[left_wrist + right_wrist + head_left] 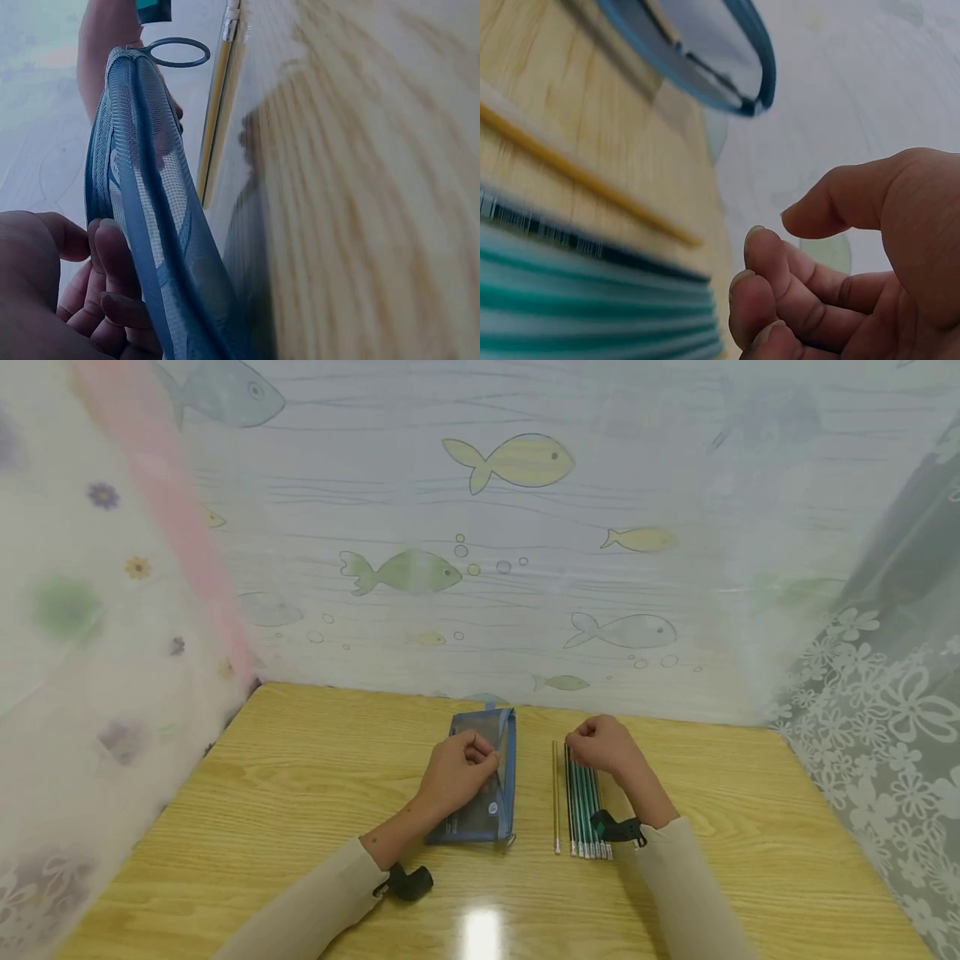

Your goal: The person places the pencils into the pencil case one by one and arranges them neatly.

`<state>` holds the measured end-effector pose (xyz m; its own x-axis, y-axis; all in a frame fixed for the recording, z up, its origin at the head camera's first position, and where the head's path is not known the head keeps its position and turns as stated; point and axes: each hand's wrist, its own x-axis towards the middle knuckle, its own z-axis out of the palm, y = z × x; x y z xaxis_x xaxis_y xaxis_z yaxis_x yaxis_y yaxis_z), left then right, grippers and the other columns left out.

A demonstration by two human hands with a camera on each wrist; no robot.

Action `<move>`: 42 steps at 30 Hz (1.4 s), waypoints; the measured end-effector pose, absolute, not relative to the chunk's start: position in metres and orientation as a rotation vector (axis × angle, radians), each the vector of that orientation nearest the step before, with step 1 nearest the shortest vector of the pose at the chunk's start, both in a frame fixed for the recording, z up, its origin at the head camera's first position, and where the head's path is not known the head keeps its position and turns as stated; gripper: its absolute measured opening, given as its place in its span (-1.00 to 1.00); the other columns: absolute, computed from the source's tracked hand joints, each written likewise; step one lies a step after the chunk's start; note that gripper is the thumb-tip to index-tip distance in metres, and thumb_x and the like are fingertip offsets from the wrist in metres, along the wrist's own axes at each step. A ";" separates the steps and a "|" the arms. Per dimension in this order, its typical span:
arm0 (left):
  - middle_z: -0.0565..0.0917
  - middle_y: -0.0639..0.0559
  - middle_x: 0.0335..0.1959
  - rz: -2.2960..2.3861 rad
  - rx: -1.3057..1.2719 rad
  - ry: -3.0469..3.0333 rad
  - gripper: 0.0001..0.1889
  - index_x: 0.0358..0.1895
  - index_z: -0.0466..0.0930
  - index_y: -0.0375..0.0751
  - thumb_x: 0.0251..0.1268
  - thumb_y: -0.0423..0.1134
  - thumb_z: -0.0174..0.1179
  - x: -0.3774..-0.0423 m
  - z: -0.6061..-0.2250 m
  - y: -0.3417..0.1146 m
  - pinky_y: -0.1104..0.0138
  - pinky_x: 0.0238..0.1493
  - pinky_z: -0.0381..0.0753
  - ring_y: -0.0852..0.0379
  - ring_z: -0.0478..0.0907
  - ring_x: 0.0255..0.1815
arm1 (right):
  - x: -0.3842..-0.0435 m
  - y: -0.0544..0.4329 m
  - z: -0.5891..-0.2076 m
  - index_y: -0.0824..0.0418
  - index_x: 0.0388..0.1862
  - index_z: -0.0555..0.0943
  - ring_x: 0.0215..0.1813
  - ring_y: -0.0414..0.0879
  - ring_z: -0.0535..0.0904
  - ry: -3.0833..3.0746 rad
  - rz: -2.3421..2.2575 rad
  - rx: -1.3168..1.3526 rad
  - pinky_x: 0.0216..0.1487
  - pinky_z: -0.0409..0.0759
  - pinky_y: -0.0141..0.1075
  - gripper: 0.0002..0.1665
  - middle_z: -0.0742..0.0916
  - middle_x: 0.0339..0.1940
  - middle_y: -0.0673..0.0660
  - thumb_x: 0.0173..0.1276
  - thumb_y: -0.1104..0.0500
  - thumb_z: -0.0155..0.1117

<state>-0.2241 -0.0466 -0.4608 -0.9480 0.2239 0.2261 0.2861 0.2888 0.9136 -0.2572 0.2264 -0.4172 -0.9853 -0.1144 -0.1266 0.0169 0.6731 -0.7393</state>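
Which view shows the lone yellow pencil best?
Head: the yellow pencil lies in full view, apart from the teal pencils. The left wrist shows its eraser end and some shaft near the pouch; the right wrist, only part, running out of frame.

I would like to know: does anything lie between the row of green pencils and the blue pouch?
Yes. One yellow pencil lies alone on the table between the green pencils and the blue pouch. It lies flat, so anything lifted over it would probably pass freely. I see nothing else there.
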 end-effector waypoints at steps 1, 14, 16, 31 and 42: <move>0.74 0.05 -0.51 -1.775 -0.490 -2.477 -0.93 -0.21 0.67 -0.19 0.49 -0.30 0.32 -0.224 -0.461 -0.047 0.31 -0.52 0.62 0.14 0.65 -0.61 | -0.257 0.231 -0.418 0.37 -0.11 0.71 -0.31 -0.01 0.66 2.731 -1.185 -0.084 -0.28 0.58 -0.23 -0.68 0.78 -0.31 0.19 0.52 0.15 0.14; 0.73 0.05 -0.53 -1.790 -0.482 -2.478 -0.93 -0.22 0.67 -0.20 0.48 -0.31 0.31 -0.224 -0.461 -0.046 0.31 -0.50 0.62 0.09 0.66 -0.61 | -0.254 0.262 -0.426 0.10 -0.72 0.44 -0.60 -0.14 0.28 2.837 -0.959 -0.049 -0.48 0.31 -0.28 -0.48 0.40 -0.74 -0.06 0.50 0.09 0.24; 0.73 0.05 -0.53 -1.786 -0.480 -2.478 -0.93 -0.22 0.67 -0.20 0.48 -0.30 0.31 -0.224 -0.461 -0.046 0.31 -0.50 0.63 0.09 0.66 -0.61 | -0.253 0.263 -0.426 0.11 -0.75 0.46 -0.62 -0.15 0.28 2.829 -0.927 -0.042 -0.49 0.31 -0.29 -0.45 0.42 -0.76 -0.07 0.50 0.09 0.26; 0.74 0.07 -0.51 -1.779 -0.488 -2.502 -0.94 -0.22 0.68 -0.18 0.49 -0.30 0.31 -0.224 -0.462 -0.047 0.30 -0.48 0.65 0.09 0.66 -0.59 | -0.249 0.263 -0.427 0.24 -0.72 0.70 -0.59 -0.09 0.52 2.780 -0.846 0.047 -0.51 0.43 -0.31 -0.50 0.65 -0.73 0.04 0.45 0.09 0.33; 0.74 0.13 -0.51 -1.760 -0.485 -2.526 -0.94 -0.21 0.67 -0.12 0.50 -0.26 0.30 -0.226 -0.464 -0.047 0.28 -0.45 0.69 0.11 0.68 -0.57 | -0.252 0.260 -0.435 0.08 -0.88 0.46 -0.70 -0.16 0.33 2.897 -0.743 0.041 -0.58 0.25 -0.35 -0.45 0.43 -0.86 -0.09 0.31 0.06 0.34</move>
<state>-0.2257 -0.0470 -0.4641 -0.9512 0.2382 0.1960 0.2664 0.3141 0.9113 -0.2520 0.2597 -0.4353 -0.9883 -0.0107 -0.1520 0.0637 0.8771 -0.4761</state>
